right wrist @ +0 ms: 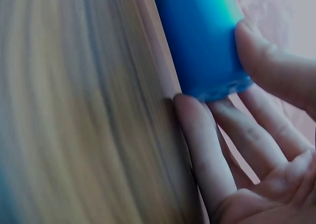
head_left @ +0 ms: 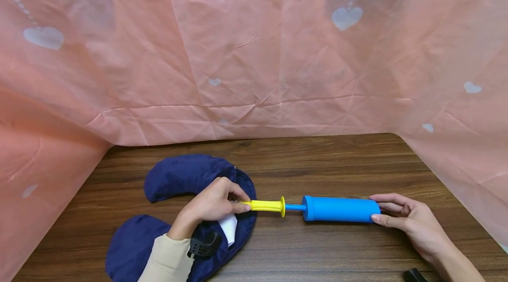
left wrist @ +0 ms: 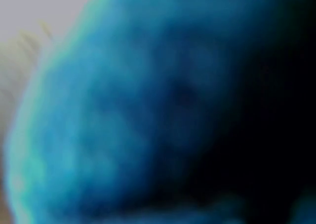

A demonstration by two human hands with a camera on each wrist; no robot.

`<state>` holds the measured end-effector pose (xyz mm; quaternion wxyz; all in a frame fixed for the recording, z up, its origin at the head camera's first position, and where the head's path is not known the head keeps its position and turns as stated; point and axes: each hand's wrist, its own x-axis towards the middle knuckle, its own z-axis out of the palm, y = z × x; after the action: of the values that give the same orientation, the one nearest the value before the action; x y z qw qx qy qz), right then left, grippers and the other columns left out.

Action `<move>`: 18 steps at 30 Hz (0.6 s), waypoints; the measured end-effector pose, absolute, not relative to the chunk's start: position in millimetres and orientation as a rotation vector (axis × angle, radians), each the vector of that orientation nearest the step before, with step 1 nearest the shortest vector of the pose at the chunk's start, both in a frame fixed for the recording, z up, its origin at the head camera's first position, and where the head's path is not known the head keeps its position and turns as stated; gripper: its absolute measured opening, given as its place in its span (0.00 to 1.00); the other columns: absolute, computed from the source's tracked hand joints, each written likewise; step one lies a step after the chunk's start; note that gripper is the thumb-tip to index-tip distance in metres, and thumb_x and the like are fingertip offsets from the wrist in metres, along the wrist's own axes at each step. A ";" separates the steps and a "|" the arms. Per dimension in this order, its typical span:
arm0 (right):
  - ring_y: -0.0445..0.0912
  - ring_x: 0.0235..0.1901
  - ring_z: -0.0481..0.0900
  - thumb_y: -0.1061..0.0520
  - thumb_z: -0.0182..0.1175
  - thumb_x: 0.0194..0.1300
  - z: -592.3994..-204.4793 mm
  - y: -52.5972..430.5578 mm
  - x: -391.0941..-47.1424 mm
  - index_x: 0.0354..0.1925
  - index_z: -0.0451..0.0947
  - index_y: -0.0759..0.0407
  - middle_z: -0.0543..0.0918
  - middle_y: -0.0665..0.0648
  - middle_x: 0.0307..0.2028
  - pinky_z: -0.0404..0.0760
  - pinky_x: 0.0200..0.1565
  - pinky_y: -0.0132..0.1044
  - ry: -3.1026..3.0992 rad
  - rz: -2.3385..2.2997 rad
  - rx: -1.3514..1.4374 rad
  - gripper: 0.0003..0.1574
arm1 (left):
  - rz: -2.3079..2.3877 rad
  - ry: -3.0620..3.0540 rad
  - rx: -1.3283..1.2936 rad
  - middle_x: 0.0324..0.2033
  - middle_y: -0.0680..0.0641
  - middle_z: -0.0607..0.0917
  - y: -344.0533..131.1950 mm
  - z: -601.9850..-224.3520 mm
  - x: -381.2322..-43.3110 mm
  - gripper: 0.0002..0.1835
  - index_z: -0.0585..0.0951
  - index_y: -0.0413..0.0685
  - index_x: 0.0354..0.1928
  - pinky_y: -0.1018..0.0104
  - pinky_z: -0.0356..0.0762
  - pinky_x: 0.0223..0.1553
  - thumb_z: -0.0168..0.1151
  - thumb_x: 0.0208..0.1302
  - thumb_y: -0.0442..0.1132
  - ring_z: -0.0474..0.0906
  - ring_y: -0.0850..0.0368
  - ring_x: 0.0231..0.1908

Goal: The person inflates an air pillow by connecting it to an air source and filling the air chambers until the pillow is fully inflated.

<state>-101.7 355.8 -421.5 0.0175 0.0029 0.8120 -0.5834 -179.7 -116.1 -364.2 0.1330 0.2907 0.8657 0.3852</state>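
A hand air pump lies across the table, with a blue barrel (head_left: 343, 209), a thin blue rod and a yellow flanged end piece (head_left: 267, 205). My left hand (head_left: 216, 200) pinches the tip of the yellow piece between thumb and fingers; the fingertips hide what it meets. Beneath that hand is a navy U-shaped neck pillow (head_left: 184, 176) with an unzipped edge and a white tag-like piece (head_left: 229, 229) showing. At the barrel's right end, my right hand (head_left: 410, 220) grips it between thumb and fingers. Blurred blue fills most of the left wrist view.
Pink curtain-like fabric (head_left: 254, 53) with pale hearts encloses the back and sides of the wooden table (head_left: 317, 163). A small black object (head_left: 414, 275) lies at the front edge, near the right forearm. A black strap (head_left: 204, 245) is on my left wrist.
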 end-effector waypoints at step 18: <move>0.31 0.49 0.87 0.60 0.74 0.69 -417.9 312.9 -99.1 0.65 0.82 0.62 0.91 0.34 0.50 0.83 0.46 0.30 2.571 -1.738 0.005 0.29 | 1.077 2.524 0.856 0.37 0.53 0.94 -113.3 -364.1 -178.7 0.03 0.95 0.52 0.40 0.72 0.73 0.30 0.76 0.67 0.37 0.78 0.65 0.28</move>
<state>-99.1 312.9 -417.9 0.0192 0.0017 0.8284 -0.5598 -178.7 -113.3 -364.1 0.1330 0.2952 0.8703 0.3713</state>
